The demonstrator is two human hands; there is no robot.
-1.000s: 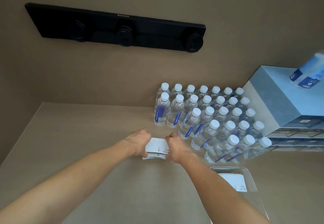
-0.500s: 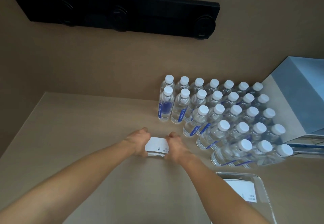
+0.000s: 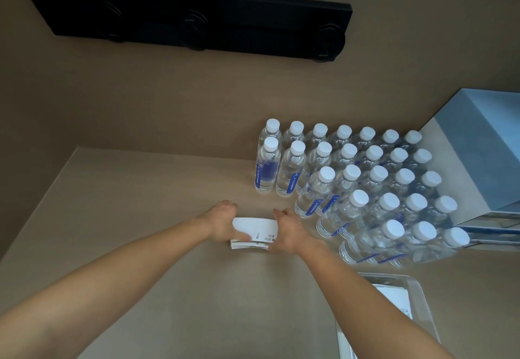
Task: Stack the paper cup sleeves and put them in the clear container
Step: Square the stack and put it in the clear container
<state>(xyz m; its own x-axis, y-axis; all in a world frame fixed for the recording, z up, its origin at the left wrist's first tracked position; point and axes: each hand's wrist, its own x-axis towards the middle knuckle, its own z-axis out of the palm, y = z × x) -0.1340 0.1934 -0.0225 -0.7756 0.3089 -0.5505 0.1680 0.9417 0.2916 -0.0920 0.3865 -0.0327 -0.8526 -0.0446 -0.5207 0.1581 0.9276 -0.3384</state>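
**Sleeve stack squared on counter; transfer to container outstanding**

A stack of white paper cup sleeves (image 3: 254, 233) is found lying flat on the counter (image 3: 146, 195), pressed between both hands. The left hand (image 3: 222, 225) is clamped against the stack's left end and the right hand (image 3: 291, 233) against its right end, the hands being held apart only by the stack itself. This two-sided hold is judged to serve alignment: the edges are squared so that the sleeves can be lifted as one block without fanning out.

The clear container (image 3: 419, 291) is noted at the lower right, near the person and well apart from the stack. White printed material is seen inside it, judged to be sleeves already deposited.

A block of water bottles (image 3: 357, 187) stands just beyond the right hand, beside a blue box (image 3: 478, 145). The bottles' nearness is recorded as a knock risk should the right hand be swung wide during the lift.
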